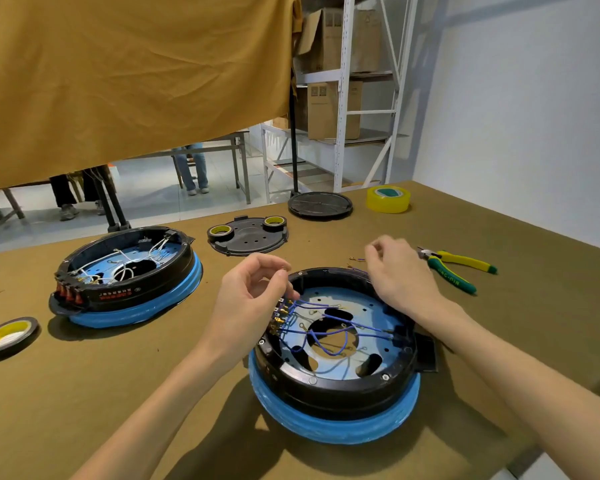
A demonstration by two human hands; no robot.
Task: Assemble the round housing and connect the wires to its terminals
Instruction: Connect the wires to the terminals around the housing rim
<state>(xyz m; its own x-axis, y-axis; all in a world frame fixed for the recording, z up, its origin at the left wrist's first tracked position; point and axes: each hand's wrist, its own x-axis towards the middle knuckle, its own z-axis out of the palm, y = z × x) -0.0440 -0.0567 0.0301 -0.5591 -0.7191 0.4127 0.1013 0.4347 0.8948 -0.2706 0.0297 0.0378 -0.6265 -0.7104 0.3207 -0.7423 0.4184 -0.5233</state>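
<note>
A round black housing [340, 386] on a blue-wrapped base sits just in front of me, open side up. Blue wires [326, 332] with ring lugs cross its shiny inner plate and run to brass terminals [280, 315] on its left rim. My left hand [250, 299] hovers over those terminals with curled fingers, thumb and fingertips close together near a wire end; what it pinches is too small to tell. My right hand [400, 271] reaches past the housing's far rim, fingers curled over loose blue wire pieces [355, 260] on the table.
A second housing [125, 275] with white wires stands at the left. Green-and-yellow pliers [458, 268] lie to the right. A black cover plate [248, 235] carries two tape rolls; another black lid [320, 205] and a yellow tape roll [388, 199] sit farther back. One tape roll [7, 336] lies at far left.
</note>
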